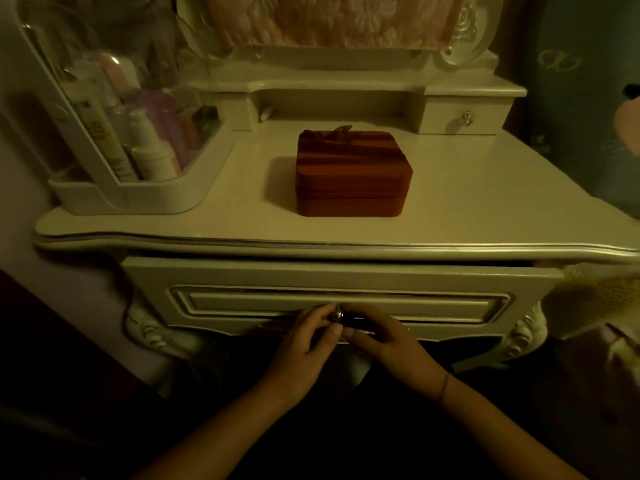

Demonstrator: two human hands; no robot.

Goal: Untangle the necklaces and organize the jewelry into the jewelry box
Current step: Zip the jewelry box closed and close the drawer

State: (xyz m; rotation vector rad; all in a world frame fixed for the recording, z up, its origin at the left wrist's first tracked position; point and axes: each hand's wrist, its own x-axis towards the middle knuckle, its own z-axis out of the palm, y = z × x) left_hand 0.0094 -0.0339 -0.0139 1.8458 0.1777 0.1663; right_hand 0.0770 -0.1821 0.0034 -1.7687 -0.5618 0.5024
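One red jewelry box [353, 174] stands shut in the middle of the cream dressing table [485, 202], its lid down and a small bow [337, 131] of the same red at the lid's far edge. It sits apart from everything else on the tabletop.

Below the table's front edge is a wide panelled drawer [242, 303], and both hands meet at the metal drawer knob [335, 317] in the middle of it. The left hand [304, 355] comes up from below with its fingers curled in, pinching the knob from the left. The right hand [384, 344] curls its fingers over the knob from the right, its thumb underneath, touching the left hand's fingertips. A thin thread bracelet [444, 388] circles the right wrist.

At the table's left rear corner stands a white cosmetics organizer [138, 199] with a clear cover, holding upright tubes and bottles [149, 150]. At the back right, a small drawer [464, 119] with its own shiny pull sits under a raised shelf. Pink lace cloth [329, 19] hangs over the mirror behind.
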